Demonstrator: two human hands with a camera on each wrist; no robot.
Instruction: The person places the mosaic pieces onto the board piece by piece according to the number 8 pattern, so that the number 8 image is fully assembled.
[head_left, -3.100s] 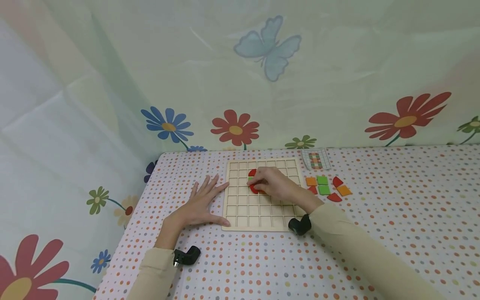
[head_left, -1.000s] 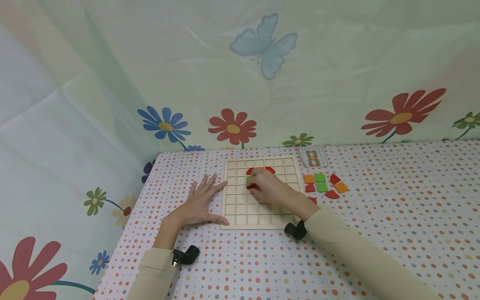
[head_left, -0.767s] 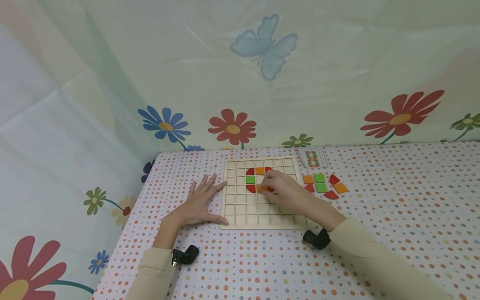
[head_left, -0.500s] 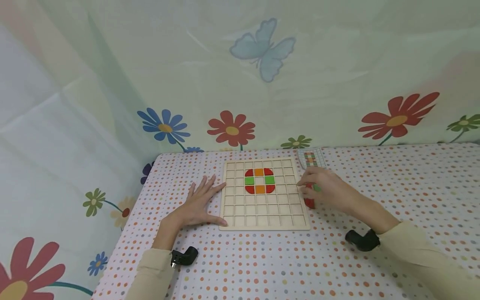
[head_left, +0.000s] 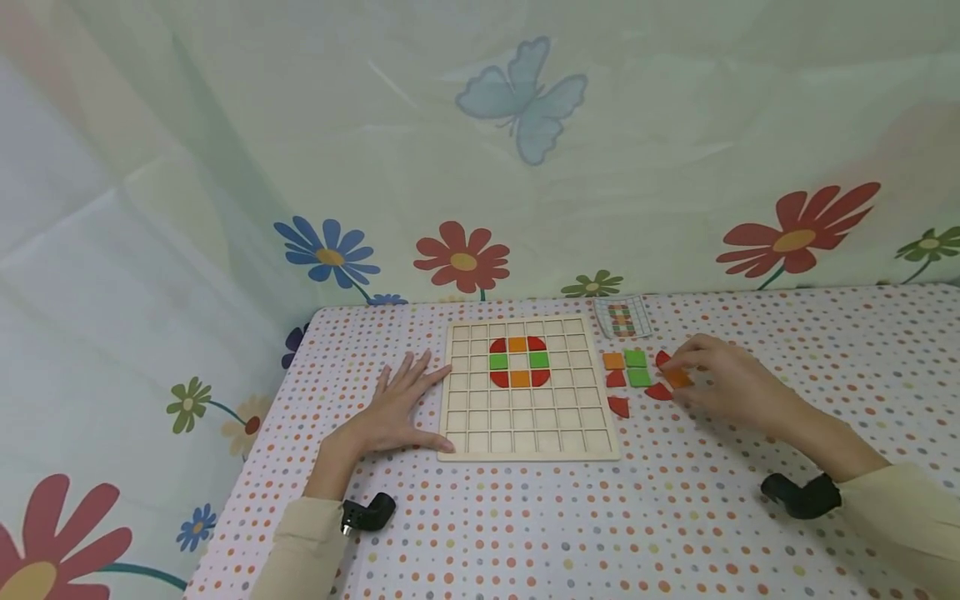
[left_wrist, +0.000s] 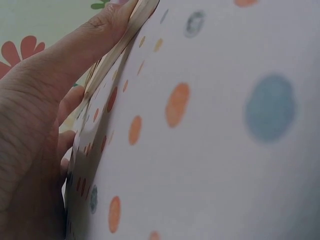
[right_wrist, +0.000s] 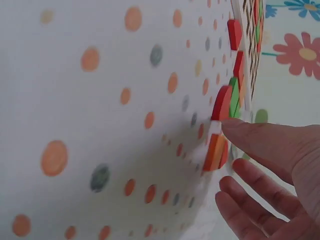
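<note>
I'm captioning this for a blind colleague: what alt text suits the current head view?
A person's right hand reaches over loose red, orange and green tiles beside a wooden grid board, while the left hand touches its left edge. On it, eight tiles ring a bare square.
</note>
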